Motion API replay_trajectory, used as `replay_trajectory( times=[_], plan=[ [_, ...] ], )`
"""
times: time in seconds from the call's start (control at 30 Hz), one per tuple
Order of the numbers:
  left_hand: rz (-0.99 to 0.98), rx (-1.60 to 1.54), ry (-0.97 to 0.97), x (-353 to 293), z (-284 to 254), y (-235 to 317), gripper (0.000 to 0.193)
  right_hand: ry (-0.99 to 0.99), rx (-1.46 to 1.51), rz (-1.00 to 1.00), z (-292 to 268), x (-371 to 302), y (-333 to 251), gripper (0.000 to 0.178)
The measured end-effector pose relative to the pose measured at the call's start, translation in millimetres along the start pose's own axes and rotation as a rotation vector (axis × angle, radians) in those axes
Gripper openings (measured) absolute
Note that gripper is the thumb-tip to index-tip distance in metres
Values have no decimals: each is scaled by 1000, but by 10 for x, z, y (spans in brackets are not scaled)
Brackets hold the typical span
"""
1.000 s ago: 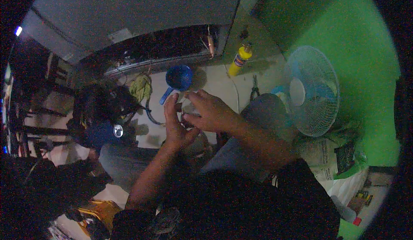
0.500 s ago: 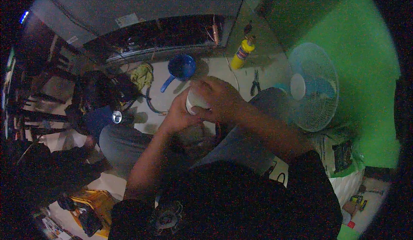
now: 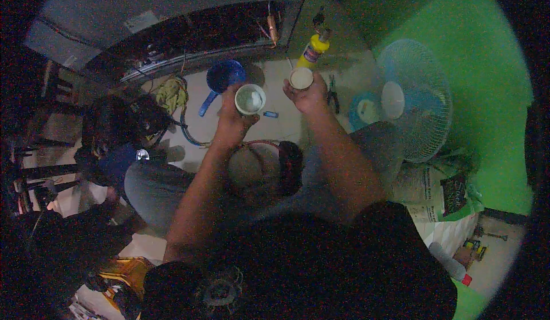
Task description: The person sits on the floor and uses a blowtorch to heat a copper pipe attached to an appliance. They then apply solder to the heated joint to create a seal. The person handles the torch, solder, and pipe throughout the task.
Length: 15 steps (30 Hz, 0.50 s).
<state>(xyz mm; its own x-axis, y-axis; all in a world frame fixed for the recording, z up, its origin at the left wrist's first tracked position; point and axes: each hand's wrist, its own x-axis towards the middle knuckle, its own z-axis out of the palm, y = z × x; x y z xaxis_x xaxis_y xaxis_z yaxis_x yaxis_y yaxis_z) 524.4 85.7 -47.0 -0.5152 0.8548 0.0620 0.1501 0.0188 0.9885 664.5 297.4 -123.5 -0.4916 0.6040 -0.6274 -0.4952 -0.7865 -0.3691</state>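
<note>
I log: white tub (image 3: 250,97), round lid (image 3: 301,79), now parted; left hand (image 3: 231,126) wrapping white tub; right hand (image 3: 313,97) cupping round lid; floor (image 3: 275,91) between.

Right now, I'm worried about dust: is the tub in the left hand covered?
No, the tub in the left hand is open, with something white showing inside.

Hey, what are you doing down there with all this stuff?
A person holds a small open tub in their left hand, with something whitish inside. Their right hand holds a round, pale piece that looks like its lid, so the two are apart now. On the floor beyond the hands are a blue dipper and a yellow bottle. Pliers lie just right of the right hand, and a fan stands farther right.
</note>
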Motion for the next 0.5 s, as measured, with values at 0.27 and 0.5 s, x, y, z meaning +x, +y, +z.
replay_trajectory(
  times=[0.27, 0.5],
  plan=[
    [-58, -76, -44, 153, 42, 164, 70, 97, -1125, -53, -1963, 1139, 856, 31],
    [78, -43, -56, 385, 43, -53, 68, 518, -1936, -249, -1914, 964, 916, 28]
  ],
)
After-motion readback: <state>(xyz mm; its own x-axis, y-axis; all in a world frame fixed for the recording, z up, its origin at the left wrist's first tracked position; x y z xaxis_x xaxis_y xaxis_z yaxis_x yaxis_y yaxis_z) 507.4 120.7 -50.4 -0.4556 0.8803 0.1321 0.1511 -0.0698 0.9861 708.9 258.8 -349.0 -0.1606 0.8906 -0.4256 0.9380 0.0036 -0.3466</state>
